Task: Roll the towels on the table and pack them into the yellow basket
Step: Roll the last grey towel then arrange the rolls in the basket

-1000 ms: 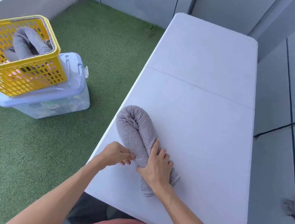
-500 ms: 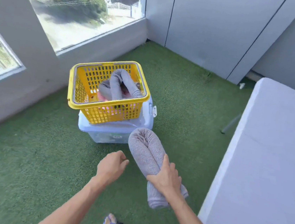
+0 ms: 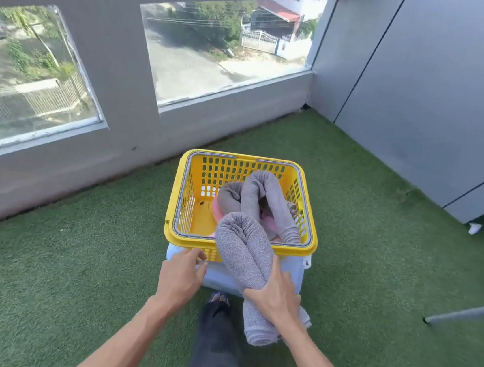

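Grey rolled towel (image 3: 243,251), folded double, gripped by right hand (image 3: 274,297), fingers and thumb curled round its lower part. Looped end reaches over near rim of yellow basket (image 3: 179,194); loose ends hang below hand. Left hand (image 3: 180,276) holds nothing, fingers loosely extended, tips by basket's near wall; contact unclear. Basket sits on translucent lidded box (image 3: 219,277) on green turf (image 3: 74,270). Inside basket, right side: another rolled grey towel (image 3: 266,198), pink item (image 3: 218,211) beneath.

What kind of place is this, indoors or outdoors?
Probably an enclosed balcony or terrace: artificial grass covers the floor, low windows look down on a street, and grey wall panels close the side.
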Motion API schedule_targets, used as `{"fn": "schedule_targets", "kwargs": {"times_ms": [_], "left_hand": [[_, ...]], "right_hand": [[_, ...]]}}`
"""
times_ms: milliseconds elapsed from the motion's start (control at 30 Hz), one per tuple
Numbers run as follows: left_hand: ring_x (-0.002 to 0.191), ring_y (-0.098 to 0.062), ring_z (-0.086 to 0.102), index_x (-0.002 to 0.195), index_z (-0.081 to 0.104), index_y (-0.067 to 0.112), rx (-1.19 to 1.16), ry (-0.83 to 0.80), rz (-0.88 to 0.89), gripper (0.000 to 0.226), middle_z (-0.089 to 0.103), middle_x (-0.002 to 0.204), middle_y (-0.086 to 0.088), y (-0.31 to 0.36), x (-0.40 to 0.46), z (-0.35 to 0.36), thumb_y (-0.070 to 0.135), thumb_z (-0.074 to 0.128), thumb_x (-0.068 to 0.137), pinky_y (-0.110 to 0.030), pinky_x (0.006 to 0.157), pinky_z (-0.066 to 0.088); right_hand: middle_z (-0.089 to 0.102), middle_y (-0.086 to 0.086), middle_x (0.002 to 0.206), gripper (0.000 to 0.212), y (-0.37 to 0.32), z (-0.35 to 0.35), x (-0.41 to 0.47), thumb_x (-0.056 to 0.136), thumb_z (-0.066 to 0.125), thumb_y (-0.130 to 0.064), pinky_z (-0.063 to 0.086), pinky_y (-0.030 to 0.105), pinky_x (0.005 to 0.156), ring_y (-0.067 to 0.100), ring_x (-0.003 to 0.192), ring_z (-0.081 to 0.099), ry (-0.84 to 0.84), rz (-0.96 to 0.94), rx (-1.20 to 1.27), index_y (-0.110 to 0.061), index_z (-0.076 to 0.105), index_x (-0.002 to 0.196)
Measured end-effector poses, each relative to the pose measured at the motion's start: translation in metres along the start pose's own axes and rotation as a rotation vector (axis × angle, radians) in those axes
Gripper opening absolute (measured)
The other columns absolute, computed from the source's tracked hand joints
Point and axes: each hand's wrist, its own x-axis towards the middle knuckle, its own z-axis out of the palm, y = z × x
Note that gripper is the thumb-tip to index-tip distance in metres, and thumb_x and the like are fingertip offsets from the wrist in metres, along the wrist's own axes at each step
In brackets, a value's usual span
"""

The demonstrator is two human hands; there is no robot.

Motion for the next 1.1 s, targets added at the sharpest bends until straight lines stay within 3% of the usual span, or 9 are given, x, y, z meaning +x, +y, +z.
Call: {"fn": "schedule_targets", "kwargs": {"times_ms": [400, 533, 700, 800, 933, 1100], "left_hand": [[0.100, -0.027, 0.058, 0.103, 0.064, 0.024, 0.172, 0.038, -0.079, 0.020, 0.060, 0.105, -0.001, -0.037, 0.209, 0.005, 0.027, 0.066, 0.084, -0.041, 0.076, 0.047], [0.118, -0.033, 0.054, 0.117, 0.060, 0.016, 0.263, 0.025, -0.005, 0.040, 0.055, 0.127, -0.012, -0.073, 0.258, 0.024, 0.025, 0.071, 0.080, -0.044, 0.086, 0.051], [0.147, -0.029, 0.016, 0.148, 0.031, 0.012, 0.347, -0.008, 0.050, 0.059, 0.017, 0.158, -0.014, -0.108, 0.304, 0.053, 0.034, 0.046, 0.095, -0.046, 0.113, 0.030], [0.148, -0.026, 0.005, 0.151, 0.021, 0.013, 0.349, 0.003, 0.043, 0.058, 0.005, 0.161, -0.011, -0.116, 0.308, 0.063, 0.033, 0.038, 0.100, -0.049, 0.116, 0.024], [0.148, -0.025, 0.006, 0.152, 0.018, 0.014, 0.354, 0.029, 0.028, 0.057, 0.007, 0.161, -0.010, -0.119, 0.304, 0.070, 0.030, 0.037, 0.101, -0.048, 0.117, 0.022], [0.148, -0.028, 0.004, 0.152, 0.017, 0.014, 0.411, -0.001, 0.024, 0.058, 0.005, 0.160, -0.012, -0.119, 0.306, 0.071, 0.031, 0.039, 0.101, -0.049, 0.116, 0.022]], "right_hand": [[0.044, 0.011, 0.134, 0.116, -0.105, -0.008, 0.216, 0.056, 0.058, -0.068, 0.045, 0.048, 0.093, 0.034, 0.122, 0.048, -0.154, -0.005, -0.084, -0.022, 0.007, 0.151], [0.042, 0.012, 0.141, 0.114, -0.135, 0.034, 0.260, 0.060, 0.062, -0.063, 0.041, 0.047, 0.098, 0.033, 0.130, 0.041, -0.226, 0.024, -0.039, -0.024, 0.006, 0.151], [0.045, 0.013, 0.131, 0.112, -0.158, 0.101, 0.296, 0.063, 0.062, -0.063, 0.043, 0.044, 0.095, 0.034, 0.122, 0.048, -0.260, 0.120, 0.023, -0.024, 0.006, 0.151], [0.040, 0.017, 0.138, 0.115, -0.160, 0.145, 0.305, 0.067, 0.065, -0.062, 0.042, 0.044, 0.099, 0.035, 0.123, 0.045, -0.240, 0.153, 0.056, -0.021, -0.002, 0.151], [0.023, 0.017, 0.149, 0.123, -0.162, 0.200, 0.314, 0.071, 0.067, -0.064, 0.039, 0.046, 0.098, 0.039, 0.128, 0.039, -0.251, 0.214, 0.116, -0.017, -0.015, 0.150], [0.034, 0.024, 0.140, 0.113, -0.163, 0.247, 0.343, 0.080, 0.053, -0.066, 0.041, 0.043, 0.097, 0.038, 0.120, 0.045, -0.176, 0.227, -0.062, -0.005, -0.013, 0.149]]}}
